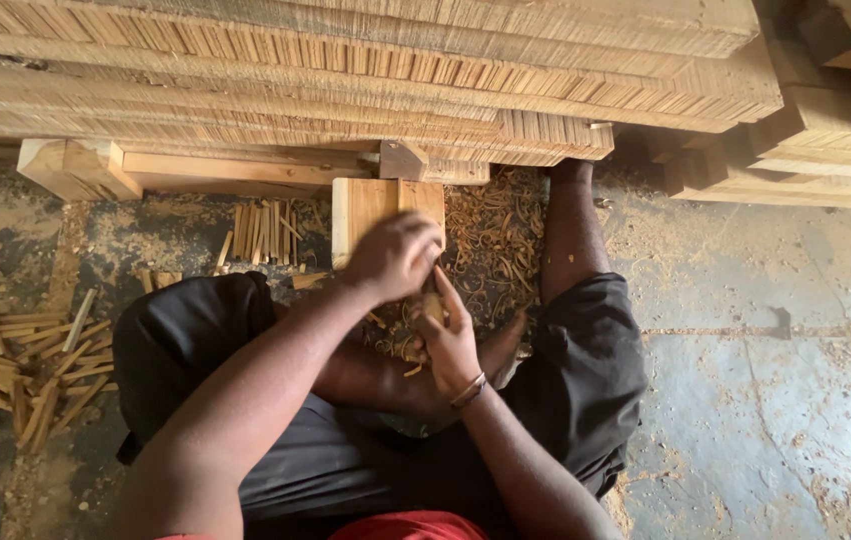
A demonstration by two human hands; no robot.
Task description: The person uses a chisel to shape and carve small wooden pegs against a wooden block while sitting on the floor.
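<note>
Above the lap, right hand point(448, 340) seemingly grips a wood piece point(432, 308).

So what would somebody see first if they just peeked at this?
Probably the two hands in the middle: the left hand and the right hand close together around a small piece of wood, over a heap of curly shavings. Next, the big stack of thin wooden strips along the top, and the loose sticks scattered on the floor at the left.
</note>
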